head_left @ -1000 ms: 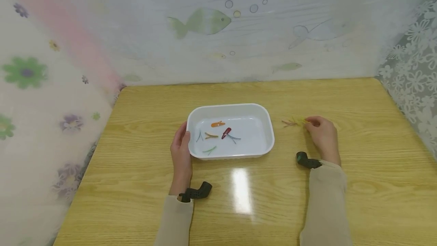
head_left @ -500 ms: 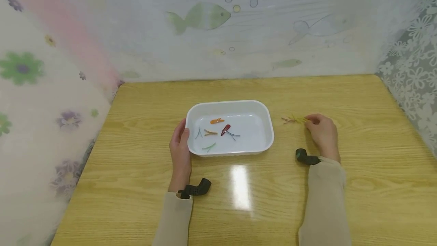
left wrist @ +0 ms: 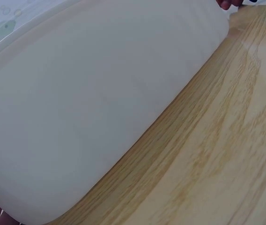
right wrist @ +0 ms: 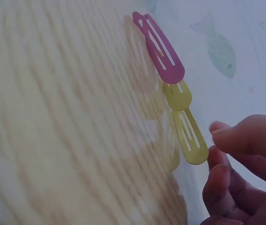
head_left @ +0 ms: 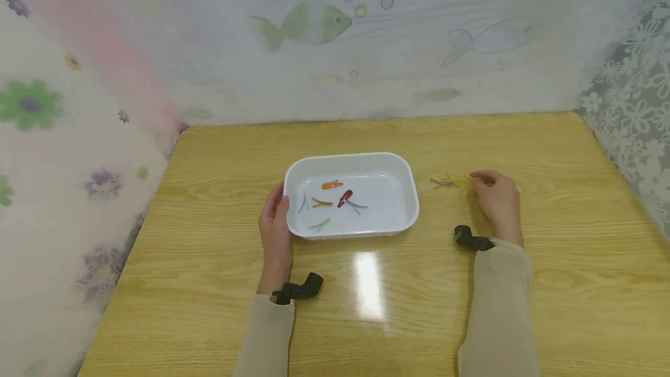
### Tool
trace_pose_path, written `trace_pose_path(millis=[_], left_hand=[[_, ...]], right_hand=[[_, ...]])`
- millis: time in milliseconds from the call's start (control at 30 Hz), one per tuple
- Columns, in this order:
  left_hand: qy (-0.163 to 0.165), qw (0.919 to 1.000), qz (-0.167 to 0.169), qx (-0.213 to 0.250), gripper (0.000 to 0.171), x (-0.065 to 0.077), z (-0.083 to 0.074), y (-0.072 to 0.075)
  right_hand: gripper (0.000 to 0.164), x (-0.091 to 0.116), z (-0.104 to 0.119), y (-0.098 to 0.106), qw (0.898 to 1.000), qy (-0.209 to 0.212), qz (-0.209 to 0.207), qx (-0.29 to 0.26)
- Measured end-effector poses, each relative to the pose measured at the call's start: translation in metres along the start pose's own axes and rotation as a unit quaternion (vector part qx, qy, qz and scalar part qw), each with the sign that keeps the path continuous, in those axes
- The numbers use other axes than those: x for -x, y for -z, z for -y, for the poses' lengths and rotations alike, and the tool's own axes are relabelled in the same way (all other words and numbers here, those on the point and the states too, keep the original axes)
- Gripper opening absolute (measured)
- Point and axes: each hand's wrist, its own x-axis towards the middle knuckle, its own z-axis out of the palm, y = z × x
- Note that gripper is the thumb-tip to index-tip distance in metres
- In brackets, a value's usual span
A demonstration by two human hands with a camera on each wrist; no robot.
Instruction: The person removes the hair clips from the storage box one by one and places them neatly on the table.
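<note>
In the head view my left hand [head_left: 274, 220] holds the left end of a white plastic tray [head_left: 361, 231], thumb at the rim. Snap hair clips lie inside it: an orange clip [head_left: 332, 184], a dark red clip [head_left: 345, 198], a brownish clip [head_left: 321, 202], a green clip [head_left: 319, 224] and two bluish ones. Right of the tray, a pink clip [right wrist: 168, 61] and two yellow clips [right wrist: 191, 136] form a row on the table. My right hand [head_left: 496, 199] is at the near yellow clip's rounded end, fingertips [right wrist: 217, 133] close beside it, thumb and fingers parted.
The wooden table [head_left: 220, 319] meets a wall [head_left: 209, 45] with painted fish at the back. A flowered wall covering [head_left: 52, 191] runs along the left, a lace-patterned one [head_left: 638, 103] along the right. Each wrist wears a black camera mount [head_left: 300, 290].
My right hand has shifted slightly right and away from the yellow clips, which stay put. My left hand keeps its place at the tray. The head view has tilted a little.
</note>
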Motion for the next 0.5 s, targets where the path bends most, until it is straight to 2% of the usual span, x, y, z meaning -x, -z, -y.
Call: trace_pose_path(millis=[100, 233, 400, 500], left_hand=[[-0.002, 1.0000, 0.002, -0.003, 0.037, 0.001, -0.002, -0.001], [-0.004, 1.0000, 0.003, -0.005, 0.038, 0.002, -0.005, -0.001], [-0.002, 1.0000, 0.002, 0.000, 0.037, 0.002, -0.003, -0.001], [0.002, 1.0000, 0.001, 0.004, 0.037, -0.001, 0.002, 0.001]], right_hand=[[0.038, 0.000, -0.001, 0.000, 0.999, -0.019, -0.022, -0.034], [0.039, 0.000, 0.002, -0.002, 0.997, -0.021, -0.042, -0.067], [0.038, 0.000, 0.009, -0.007, 0.992, 0.004, -0.062, -0.109], [0.038, 0.001, 0.013, -0.009, 0.989, 0.035, -0.057, -0.135]])
